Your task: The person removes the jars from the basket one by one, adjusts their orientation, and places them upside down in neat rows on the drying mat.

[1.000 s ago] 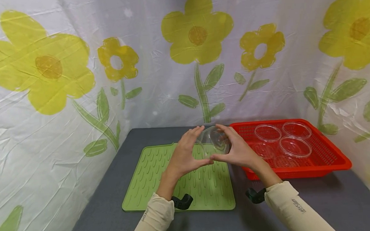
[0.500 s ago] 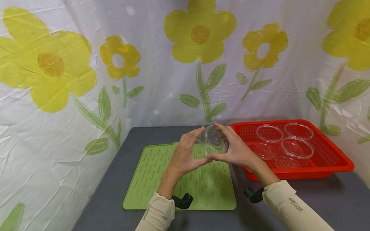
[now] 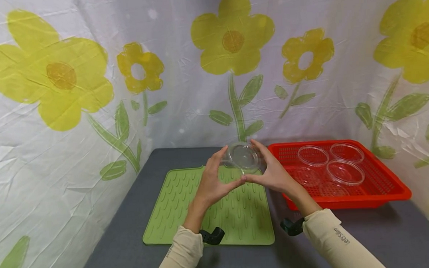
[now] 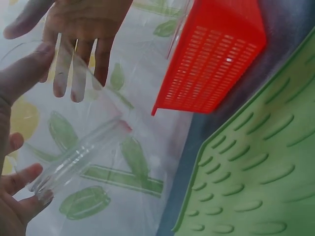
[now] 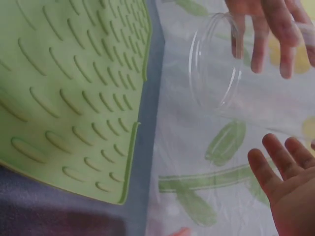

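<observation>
Between both hands, above the green mat (image 3: pixel 211 214), a round clear plastic cup (image 3: pixel 243 156) is held tilted, one circular end facing the head camera. On its left side, my left hand (image 3: pixel 212 180) grips it; the fingertips touch near the thick rim in the left wrist view. My right hand (image 3: pixel 273 171) curves round the other side, index finger raised along the cup and thumb below. Both thumb tips meet under the cup. In the right wrist view, the cup's rim (image 5: pixel 215 64) shows clearly, with fingers visible through the transparent wall.
A red perforated basket (image 3: pixel 379 192) stands at the right on the dark grey table (image 3: pixel 122 242). Inside it sit three clear round cups (image 3: pixel 345 172). Behind the table hangs a white curtain (image 3: pixel 184 111) printed with yellow flowers.
The cup has turned in the hands, so its round end now faces more upward and sits slightly higher. The index fingers have shifted apart. Basket and mat stay in place.
</observation>
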Available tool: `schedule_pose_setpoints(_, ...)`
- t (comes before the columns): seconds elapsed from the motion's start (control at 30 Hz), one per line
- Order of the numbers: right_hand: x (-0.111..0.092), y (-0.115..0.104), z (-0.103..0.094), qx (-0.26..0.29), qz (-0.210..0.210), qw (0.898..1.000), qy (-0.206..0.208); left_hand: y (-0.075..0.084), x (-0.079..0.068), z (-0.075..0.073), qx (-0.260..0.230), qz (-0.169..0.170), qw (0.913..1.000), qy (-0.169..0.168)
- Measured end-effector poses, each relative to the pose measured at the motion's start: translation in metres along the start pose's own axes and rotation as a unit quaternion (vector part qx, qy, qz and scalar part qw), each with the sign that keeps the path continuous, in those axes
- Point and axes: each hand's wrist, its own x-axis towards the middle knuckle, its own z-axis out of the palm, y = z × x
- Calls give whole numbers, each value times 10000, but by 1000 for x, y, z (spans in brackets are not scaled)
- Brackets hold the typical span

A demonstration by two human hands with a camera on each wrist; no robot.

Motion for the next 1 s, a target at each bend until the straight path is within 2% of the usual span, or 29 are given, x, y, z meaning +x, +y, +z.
schedule_pose_setpoints(0.23,1,3,1,734,-14,9973,-68,-2,-3,6,-1104,-303,9928,362)
schedule_pose_setpoints(0.4,2,2,5,981,-50,9952,26,-1,-4,8,-1440,-462,9875,435)
schedule_pose_setpoints(0.67,7,1,10,1159,-276,9928,143,1,-5,10,-1683,-631,9830,378)
schedule_pose_setpoints(1.0,8,2,13,922,-195,9953,233,-8,-10,3,-1459,-847,9856,143)
